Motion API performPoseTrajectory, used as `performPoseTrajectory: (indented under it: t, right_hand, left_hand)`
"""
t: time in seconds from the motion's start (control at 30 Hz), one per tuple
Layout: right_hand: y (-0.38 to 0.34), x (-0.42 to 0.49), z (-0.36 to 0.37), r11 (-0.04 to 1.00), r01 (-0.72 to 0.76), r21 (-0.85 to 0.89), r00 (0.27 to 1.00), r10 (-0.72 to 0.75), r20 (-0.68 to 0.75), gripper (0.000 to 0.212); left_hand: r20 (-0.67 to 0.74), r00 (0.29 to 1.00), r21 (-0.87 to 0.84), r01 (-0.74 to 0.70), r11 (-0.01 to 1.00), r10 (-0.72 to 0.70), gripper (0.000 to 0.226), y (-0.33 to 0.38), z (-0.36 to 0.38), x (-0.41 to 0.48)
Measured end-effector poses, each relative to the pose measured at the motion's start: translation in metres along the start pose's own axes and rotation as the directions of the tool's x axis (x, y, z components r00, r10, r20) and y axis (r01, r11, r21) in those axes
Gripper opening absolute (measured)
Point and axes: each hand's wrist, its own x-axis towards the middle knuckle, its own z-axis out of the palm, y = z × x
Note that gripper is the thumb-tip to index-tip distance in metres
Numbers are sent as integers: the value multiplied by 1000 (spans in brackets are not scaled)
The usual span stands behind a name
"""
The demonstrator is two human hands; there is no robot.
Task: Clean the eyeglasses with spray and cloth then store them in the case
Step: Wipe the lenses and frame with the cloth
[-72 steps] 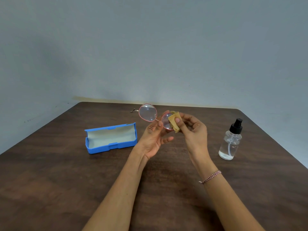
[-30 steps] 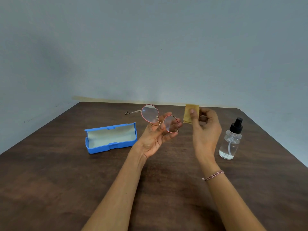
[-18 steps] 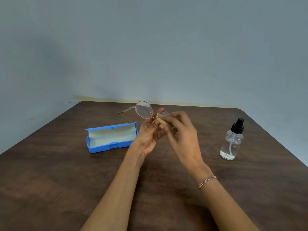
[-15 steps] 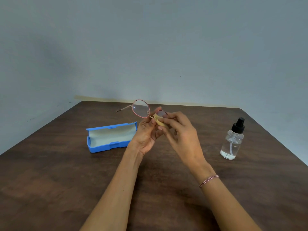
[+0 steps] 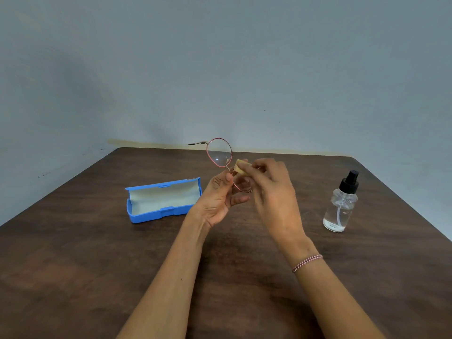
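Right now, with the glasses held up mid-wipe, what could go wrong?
The left hand pinches the glasses only near the bridge, above the table, so wiping pressure might bend or dislodge them. The right hand pinches a small folded cloth; bare skin could smear the glasses.

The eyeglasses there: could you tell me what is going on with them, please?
A person holds the pink-rimmed eyeglasses up in the left hand, while the right hand pinches a small yellow cloth against the lens nearer it. The blue case lies open and empty on the table, and the spray bottle stands upright to the right; neither is being touched.
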Motion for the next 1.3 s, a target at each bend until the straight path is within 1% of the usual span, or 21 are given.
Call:
performPoseTrajectory:
  t: [0.07, 0.1, 0.23, 0.27, 0.33, 0.4, 0.47, 0.57, 0.63, 0.7, 0.8, 0.93, 1.03, 1.17, 1.3]
  right_hand:
    - [2, 0, -2, 997, -66, -27, 998, 66, -18, 37]
    - [1, 0, -2, 997, -75, -28, 997, 75, -15, 38]
    - [-7, 0, 1, 999, 27, -30, 1000, -26, 13, 38]
    - [-8, 0, 0, 998, 36, -55, 999, -35, 10, 37]
    - [-6, 0, -3, 996, 0, -92, 1000, -1, -17, 30]
    - [-3, 0, -5, 996, -72, -61, 997, 70, -33, 25]
    - [0, 0, -5, 995, -96, -3, 995, 96, -20, 23]
    - [-2, -2, -1, 994, -23, 103, 1000, 20, 24, 26]
    - [-4, -2, 1, 990, 21, 136, 999, -26, 35, 30]
    - [-3, -1, 1, 995, 24, 101, 1000, -25, 5, 31]
    - [-1, 0, -3, 999, -36, 31, 998, 38, -49, 32]
    - [1, 0, -4, 995, -94, -15, 994, 93, -49, 25]
    - [2, -1, -3, 993, -118, -9, 993, 118, -5, 20]
    - [-5, -2, 0, 997, -29, 75, 997, 23, 77, 23]
    - [-11, -2, 1, 991, 52, 126, 995, -61, 73, 33]
  left_hand:
    - [-14, 1000, 14, 15, 1000, -15, 61, -2, 0, 1]
    - [-16, 1000, 14, 16, 1000, -16, 62, -2, -1, 1]
    - [-3, 1000, -5, -11, 1000, 11, 61, 1, 0, 1]
    - [-5, 1000, -10, -23, 1000, 23, 61, 1, 0, 1]
    - [-14, 999, -39, -51, 998, 51, 62, 2, -1, 2]
    - [-18, 997, -60, -74, 995, 73, 62, 3, -2, 2]
    - [-20, 996, -67, -88, 994, 86, 61, 3, -3, 2]
    - [-19, 995, -93, -101, 991, 100, 58, 5, -4, 0]
    - [-1, 995, -104, -96, 990, 97, 55, 6, -3, -2]
    - [17, 997, -95, -79, 992, 81, 55, 6, 0, -3]
    - [21, 998, -65, -55, 996, 57, 59, 3, 4, -2]
    - [4, 995, -59, -99, 993, 99, 56, 6, 4, -2]
    - [-13, 990, -93, -144, 985, 143, 53, 9, 1, -2]
    - [-46, 989, -112, -144, 983, 140, 53, 10, -3, -3]
    - [-53, 988, -125, -147, 981, 142, 51, 10, -3, -3]
